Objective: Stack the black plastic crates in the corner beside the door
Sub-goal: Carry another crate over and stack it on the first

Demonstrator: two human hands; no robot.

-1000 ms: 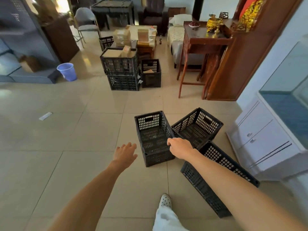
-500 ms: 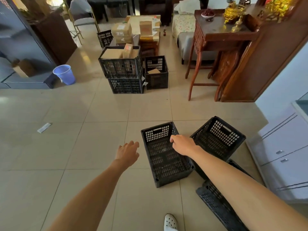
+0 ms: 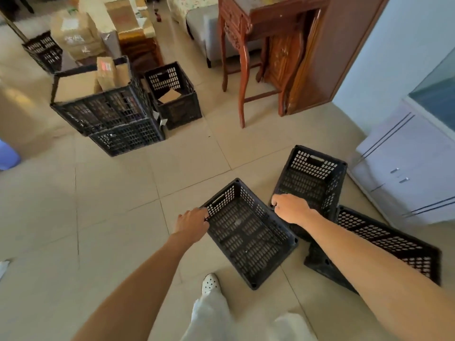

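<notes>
Indoors: left hand (image 3: 192,221) and right hand (image 3: 290,207) curl round opposite rims of black crate (image 3: 248,232) on beige tiled floor (image 3: 123,193), near white cabinet (image 3: 413,173).

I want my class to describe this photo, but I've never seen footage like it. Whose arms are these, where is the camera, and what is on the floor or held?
No machine here: a person wears a wide-angle camera on the head, looking forward and down, so the arms are their own. The left hand and right hand each grip the rim of the nearest crate, an empty black plastic one on the tiled floor. A second crate, also empty, stands just behind it, and a third crate lies tipped beside the right arm. Farther off, stacked crates hold cardboard boxes; a white cabinet stands at the right.
</notes>
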